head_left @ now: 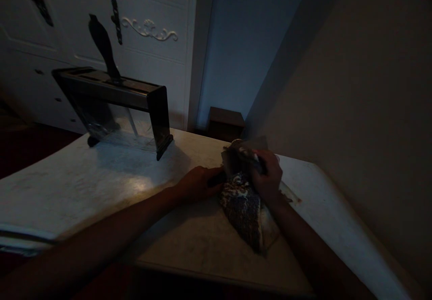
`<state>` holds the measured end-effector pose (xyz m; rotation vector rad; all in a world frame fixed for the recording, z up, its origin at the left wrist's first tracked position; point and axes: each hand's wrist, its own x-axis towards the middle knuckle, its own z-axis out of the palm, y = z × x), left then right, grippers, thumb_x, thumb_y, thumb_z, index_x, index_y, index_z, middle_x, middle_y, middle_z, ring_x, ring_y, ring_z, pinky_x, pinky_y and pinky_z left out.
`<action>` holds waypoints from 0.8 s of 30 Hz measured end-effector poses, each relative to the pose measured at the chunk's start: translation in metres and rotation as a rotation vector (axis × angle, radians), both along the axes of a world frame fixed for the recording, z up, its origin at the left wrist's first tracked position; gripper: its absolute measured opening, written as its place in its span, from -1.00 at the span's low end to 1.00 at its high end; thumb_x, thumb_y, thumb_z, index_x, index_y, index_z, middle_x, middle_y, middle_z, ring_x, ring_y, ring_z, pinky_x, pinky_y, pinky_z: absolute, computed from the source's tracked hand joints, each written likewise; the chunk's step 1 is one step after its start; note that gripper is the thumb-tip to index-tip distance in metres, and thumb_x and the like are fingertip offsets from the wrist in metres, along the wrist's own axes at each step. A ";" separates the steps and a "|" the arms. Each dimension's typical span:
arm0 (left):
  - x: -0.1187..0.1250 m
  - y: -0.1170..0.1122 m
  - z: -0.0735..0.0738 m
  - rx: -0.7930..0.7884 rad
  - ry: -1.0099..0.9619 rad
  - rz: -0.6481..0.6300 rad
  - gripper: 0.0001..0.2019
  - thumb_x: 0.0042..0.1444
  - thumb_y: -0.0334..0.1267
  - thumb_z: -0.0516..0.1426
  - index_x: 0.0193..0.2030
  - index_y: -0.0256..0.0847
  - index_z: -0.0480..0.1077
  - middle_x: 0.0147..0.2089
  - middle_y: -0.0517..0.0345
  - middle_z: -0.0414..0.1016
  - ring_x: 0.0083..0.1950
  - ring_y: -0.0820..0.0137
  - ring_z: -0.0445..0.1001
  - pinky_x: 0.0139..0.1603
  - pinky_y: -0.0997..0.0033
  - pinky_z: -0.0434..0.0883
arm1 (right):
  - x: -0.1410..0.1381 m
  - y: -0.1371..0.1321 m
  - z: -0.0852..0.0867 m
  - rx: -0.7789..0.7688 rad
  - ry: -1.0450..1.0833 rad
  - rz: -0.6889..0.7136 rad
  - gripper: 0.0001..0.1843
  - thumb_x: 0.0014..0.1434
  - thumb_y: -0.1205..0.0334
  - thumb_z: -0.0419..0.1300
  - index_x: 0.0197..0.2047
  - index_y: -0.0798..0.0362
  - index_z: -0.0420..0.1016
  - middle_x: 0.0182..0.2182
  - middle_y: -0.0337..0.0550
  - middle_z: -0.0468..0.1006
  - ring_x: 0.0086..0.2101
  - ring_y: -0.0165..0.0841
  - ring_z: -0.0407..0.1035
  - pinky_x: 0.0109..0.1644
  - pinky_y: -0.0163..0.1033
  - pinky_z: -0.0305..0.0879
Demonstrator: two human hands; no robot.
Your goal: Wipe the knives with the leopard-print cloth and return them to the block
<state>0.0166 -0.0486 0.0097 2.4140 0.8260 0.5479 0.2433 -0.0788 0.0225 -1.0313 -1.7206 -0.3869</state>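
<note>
My left hand [200,184] is closed round the dark handle of what looks like a broad-bladed knife [230,163], held above the table. The grey blade is blurred and partly covered. My right hand [268,174] is closed at the blade, with a bunched dark brown and white patterned cloth [242,210] at its fingers. Part of this cloth spreads in a pointed shape towards the near table edge. Dim light and blur hide the fingertips and the exact contact between cloth and blade.
On the pale table [114,187], a knife block [157,97] with see-through sides stands at the left, one black-handled knife [103,43] in it. A clear flat sheet [272,228] lies beside the cloth. Behind are white cabinet doors [158,66], a brown box [226,116] and a wall [354,88].
</note>
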 end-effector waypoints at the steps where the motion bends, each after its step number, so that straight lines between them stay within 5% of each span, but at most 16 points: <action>1: 0.001 -0.001 -0.001 0.032 0.030 0.002 -0.56 0.18 -0.12 0.08 0.18 -0.19 0.35 -0.18 0.00 0.59 -0.26 0.26 0.55 -0.25 0.38 0.37 | -0.007 -0.002 0.000 -0.015 -0.124 0.067 -0.63 0.18 0.32 0.18 0.06 -0.07 0.40 -0.14 -0.12 0.52 -0.12 -0.26 0.40 -0.06 -0.13 0.32; 7: 0.004 -0.003 -0.002 0.173 0.164 -0.003 -0.76 0.17 -0.18 0.06 -0.21 -0.28 0.47 -0.27 -0.05 0.58 -0.29 0.23 0.54 -0.30 0.37 0.36 | -0.040 -0.003 0.001 -0.011 -0.376 0.094 -0.67 0.25 0.31 0.13 0.07 -0.11 0.44 -0.17 -0.11 0.55 -0.14 -0.26 0.39 -0.13 -0.13 0.28; 16: 0.004 -0.002 -0.004 0.186 0.175 -0.008 -0.53 0.19 -0.13 0.05 0.22 -0.20 0.28 -0.16 -0.05 0.59 -0.24 0.25 0.56 -0.24 0.35 0.39 | -0.013 0.013 -0.002 -0.085 -0.253 -0.105 -0.60 0.23 0.29 0.13 0.14 -0.02 0.38 -0.11 -0.02 0.47 -0.09 -0.18 0.32 -0.06 -0.07 0.30; 24: 0.003 -0.002 -0.004 0.219 0.205 -0.003 -0.50 0.17 -0.12 0.05 0.25 -0.17 0.29 -0.16 -0.07 0.59 -0.24 0.23 0.56 -0.25 0.34 0.39 | 0.023 0.021 0.010 -0.180 -0.129 -0.355 -0.68 0.15 0.28 0.13 -0.02 0.05 0.53 -0.23 -0.04 0.40 -0.17 -0.18 0.30 -0.09 -0.07 0.30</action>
